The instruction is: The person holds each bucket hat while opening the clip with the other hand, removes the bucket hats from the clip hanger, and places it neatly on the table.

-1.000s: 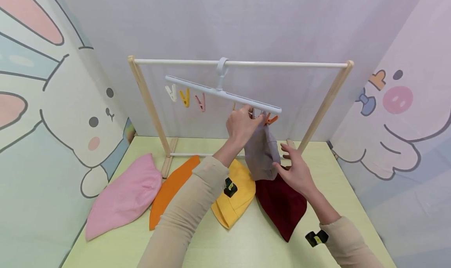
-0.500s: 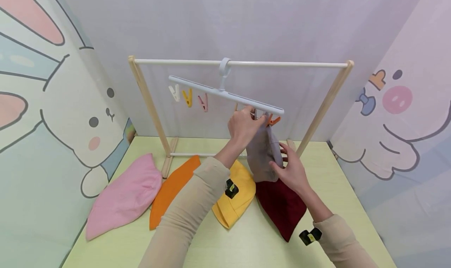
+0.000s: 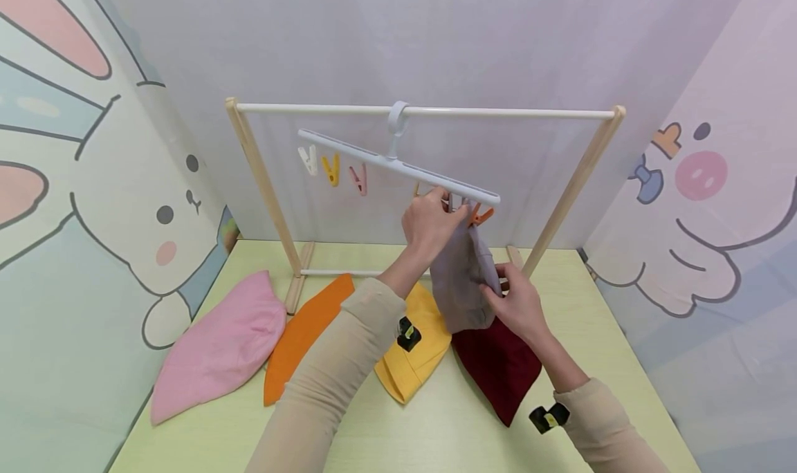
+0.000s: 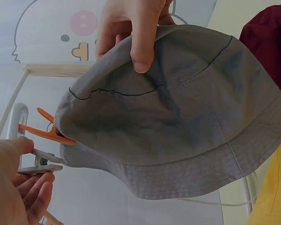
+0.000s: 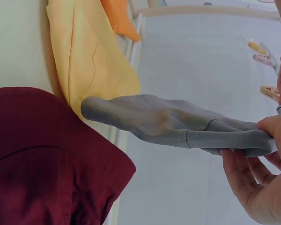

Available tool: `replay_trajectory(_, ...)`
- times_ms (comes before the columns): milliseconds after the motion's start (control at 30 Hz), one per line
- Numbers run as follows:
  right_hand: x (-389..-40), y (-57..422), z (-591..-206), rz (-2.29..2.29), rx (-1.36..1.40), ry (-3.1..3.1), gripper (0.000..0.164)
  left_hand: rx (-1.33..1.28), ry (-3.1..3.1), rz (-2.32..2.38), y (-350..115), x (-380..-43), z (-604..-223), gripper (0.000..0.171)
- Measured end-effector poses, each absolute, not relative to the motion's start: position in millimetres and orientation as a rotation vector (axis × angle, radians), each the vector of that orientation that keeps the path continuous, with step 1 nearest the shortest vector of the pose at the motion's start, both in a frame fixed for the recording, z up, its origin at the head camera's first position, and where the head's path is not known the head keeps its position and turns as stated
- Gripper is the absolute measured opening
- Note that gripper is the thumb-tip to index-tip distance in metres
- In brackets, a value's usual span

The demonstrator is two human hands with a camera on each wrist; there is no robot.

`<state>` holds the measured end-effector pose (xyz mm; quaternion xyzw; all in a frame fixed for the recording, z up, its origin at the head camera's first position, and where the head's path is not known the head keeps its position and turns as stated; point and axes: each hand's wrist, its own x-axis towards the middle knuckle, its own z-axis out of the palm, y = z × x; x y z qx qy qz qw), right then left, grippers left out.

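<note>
A grey bucket hat [image 4: 178, 122] hangs folded from the right end of a pale hanger [image 3: 398, 164]. In the left wrist view, an orange clothespin [image 4: 47, 131] bites one edge of it. My left hand [image 3: 429, 220] pinches a grey clothespin [image 4: 43, 161] under the hanger bar, its tip at the hat's brim. Lower down, my right hand [image 3: 518, 303] grips the hat's right edge, thumb on one face and fingers on the other, as the right wrist view shows. In the head view my left hand hides most of the grey clothespin.
A rack with a white rod [image 3: 510, 113] holds the hanger. White [image 3: 308, 160], yellow [image 3: 331, 170] and pink clothespins [image 3: 358, 180] dangle at left. On the table [image 3: 398, 438] lie a pink hat [image 3: 218, 348], an orange hat [image 3: 308, 338], a yellow hat [image 3: 414, 362] and a dark red hat [image 3: 498, 369].
My right hand has closed in leftward and now grips the hat's edge. The hanger has shifted slightly right, and the hat's lower end sits a little lower. My left hand keeps its pinch.
</note>
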<state>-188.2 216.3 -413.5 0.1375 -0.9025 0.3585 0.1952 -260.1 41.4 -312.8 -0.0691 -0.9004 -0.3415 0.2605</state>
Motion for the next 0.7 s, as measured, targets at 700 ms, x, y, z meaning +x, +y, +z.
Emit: replay_trajectory(700,-179,215,-405,0.949,0.419,-2.559,0.017,-0.172,-2.452,-0.980,36,-262,-323,0.027)
